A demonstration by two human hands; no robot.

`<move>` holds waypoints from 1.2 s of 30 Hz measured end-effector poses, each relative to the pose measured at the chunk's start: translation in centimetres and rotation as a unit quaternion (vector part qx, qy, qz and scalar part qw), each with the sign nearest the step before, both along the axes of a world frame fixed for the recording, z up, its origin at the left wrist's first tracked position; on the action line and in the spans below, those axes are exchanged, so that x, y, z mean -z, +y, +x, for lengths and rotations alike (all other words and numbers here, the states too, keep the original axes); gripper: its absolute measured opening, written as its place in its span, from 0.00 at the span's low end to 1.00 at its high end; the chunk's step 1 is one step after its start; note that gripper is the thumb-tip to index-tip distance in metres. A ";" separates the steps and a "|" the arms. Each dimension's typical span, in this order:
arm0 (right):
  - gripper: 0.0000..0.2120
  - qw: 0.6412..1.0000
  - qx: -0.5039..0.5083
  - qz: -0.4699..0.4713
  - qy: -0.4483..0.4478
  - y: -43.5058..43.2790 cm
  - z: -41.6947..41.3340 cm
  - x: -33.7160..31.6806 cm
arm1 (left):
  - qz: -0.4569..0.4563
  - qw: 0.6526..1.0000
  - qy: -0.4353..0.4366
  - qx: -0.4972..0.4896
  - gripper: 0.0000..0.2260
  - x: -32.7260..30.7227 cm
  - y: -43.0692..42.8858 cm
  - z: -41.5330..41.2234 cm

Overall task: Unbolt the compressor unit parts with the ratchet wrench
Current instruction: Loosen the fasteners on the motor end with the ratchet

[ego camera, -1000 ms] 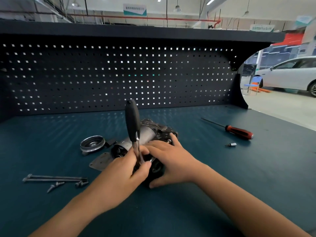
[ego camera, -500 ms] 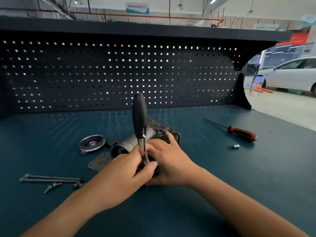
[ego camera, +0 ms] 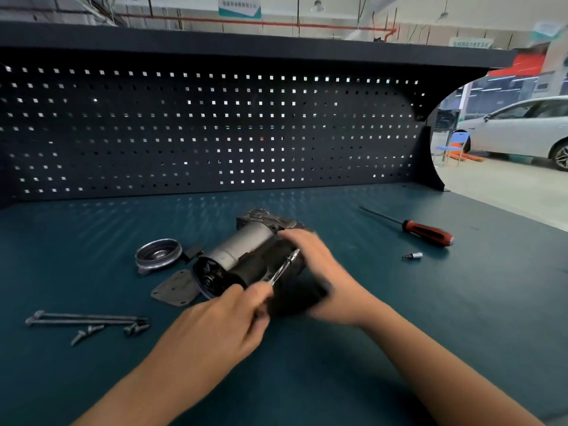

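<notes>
The compressor unit (ego camera: pixel 242 250), a silver cylinder on a dark housing, lies on its side in the middle of the bench. My left hand (ego camera: pixel 227 318) pinches the ratchet wrench (ego camera: pixel 284 265). Its silver shaft slants up and to the right across the housing. A dark blur just below it may be the wrench's black handle. My right hand (ego camera: pixel 319 265), blurred by motion, rests over the right end of the unit with its fingers laid across the top.
A round metal cover (ego camera: pixel 158 255) and a flat plate (ego camera: pixel 175 290) lie left of the unit. Two long bolts (ego camera: pixel 86 318) and short screws (ego camera: pixel 89 330) sit at the near left. A red-handled screwdriver (ego camera: pixel 427 232) and a small socket bit (ego camera: pixel 413 256) lie to the right. A pegboard (ego camera: pixel 215 133) closes the back.
The wrench stood upright with its black handle on top; it has now swung down and slants low across the housing. Both hands have shifted and are blurred.
</notes>
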State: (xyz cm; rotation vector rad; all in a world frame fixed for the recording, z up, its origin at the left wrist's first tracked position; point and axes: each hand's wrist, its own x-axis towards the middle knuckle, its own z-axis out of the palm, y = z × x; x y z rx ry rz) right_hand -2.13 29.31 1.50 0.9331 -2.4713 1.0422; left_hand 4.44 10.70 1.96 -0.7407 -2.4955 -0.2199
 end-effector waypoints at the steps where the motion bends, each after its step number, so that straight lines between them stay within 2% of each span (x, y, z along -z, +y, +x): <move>1: 0.23 0.994 0.051 -0.095 -0.016 0.4 0.0 -0.2 | -0.034 0.999 0.036 0.023 0.10 0.1 0.2 0.2; 3: 0.03 0.947 0.178 -0.248 -0.098 0.8 -0.8 -0.3 | -0.072 0.994 0.066 0.050 0.15 0.7 0.2 0.0; 5: 0.15 0.919 0.214 -0.258 -0.208 0.5 -1.7 -0.1 | -0.075 0.993 0.081 0.037 0.17 0.9 0.0 -0.2; 7: 0.21 0.910 0.196 -0.230 -0.282 -0.5 -2.1 0.1 | -0.073 0.990 0.120 0.027 0.10 0.9 -0.2 -0.3; 8: 0.22 0.910 0.189 -0.220 -0.295 -1.0 -2.3 0.3 | -0.076 0.989 0.129 0.021 0.08 0.9 -0.3 -0.2; 12: 0.20 0.903 0.173 -0.242 -0.309 -1.9 -3.2 -0.2 | -0.081 0.986 0.145 0.014 0.10 1.0 -0.5 -0.2; 14: 0.19 0.900 0.156 -0.247 -0.324 -1.7 -3.2 -0.5 | -0.050 0.990 0.131 -0.015 0.14 1.0 -0.3 -0.1; 15: 0.19 0.901 0.153 -0.241 -0.326 -1.6 -3.2 -0.6 | -0.032 0.993 0.109 -0.033 0.15 0.9 -0.1 -0.1; 17: 0.20 0.903 0.147 -0.236 -0.328 -1.6 -3.1 -0.6 | 0.014 0.995 0.042 -0.087 0.10 0.7 0.3 -0.1; 18: 0.20 0.901 0.145 -0.240 -0.331 -1.5 -3.1 -0.5 | 0.078 0.991 -0.044 -0.103 0.11 0.5 0.3 -0.1; 19: 0.19 0.899 0.143 -0.243 -0.335 -1.5 -3.1 -0.5 | 0.198 0.966 -0.140 -0.093 0.16 0.5 0.4 -0.2; 20: 0.19 0.898 0.140 -0.246 -0.338 -1.5 -3.2 -0.5 | 0.324 0.917 -0.223 -0.070 0.18 0.8 0.3 -0.5; 21: 0.19 0.896 0.137 -0.249 -0.341 -1.5 -3.2 -0.4 | 0.406 0.865 -0.290 -0.056 0.18 1.0 0.2 -0.8; 22: 0.19 0.895 0.135 -0.253 -0.342 -1.5 -3.2 -0.4 | 0.440 0.835 -0.325 -0.053 0.17 1.1 0.1 -1.1; 23: 0.19 0.894 0.135 -0.257 -0.342 -1.5 -3.2 -0.4 | 0.451 0.827 -0.331 -0.051 0.16 1.3 0.0 -1.1; 24: 0.19 0.895 0.135 -0.257 -0.339 -1.5 -3.2 -0.3 | 0.450 0.835 -0.313 -0.051 0.15 1.3 0.0 -0.9; 27: 0.22 0.913 0.163 -0.220 -0.302 -1.5 -2.8 -0.2 | 0.344 0.915 -0.206 -0.055 0.11 1.0 0.1 -0.3; 29: 0.26 0.936 0.202 -0.161 -0.237 -1.8 -2.5 -0.1 | 0.179 0.972 -0.113 -0.102 0.12 0.4 0.5 0.3; 30: 0.27 0.944 0.215 -0.139 -0.207 -2.0 -2.4 0.0 | 0.099 0.986 -0.061 -0.120 0.13 0.3 0.9 0.6; 32: 0.27 0.947 0.220 -0.135 -0.191 -2.3 -2.3 0.3 | -0.050 0.993 0.012 -0.103 0.15 -0.1 1.6 1.1; 33: 0.25 0.944 0.213 -0.150 -0.201 -2.4 -2.3 0.4 | -0.085 0.992 0.032 -0.089 0.18 -0.1 1.7 1.3; 36: 0.22 0.926 0.191 -0.211 -0.249 -2.6 -2.3 0.5 | -0.083 0.990 0.100 -0.045 0.23 0.5 1.2 0.9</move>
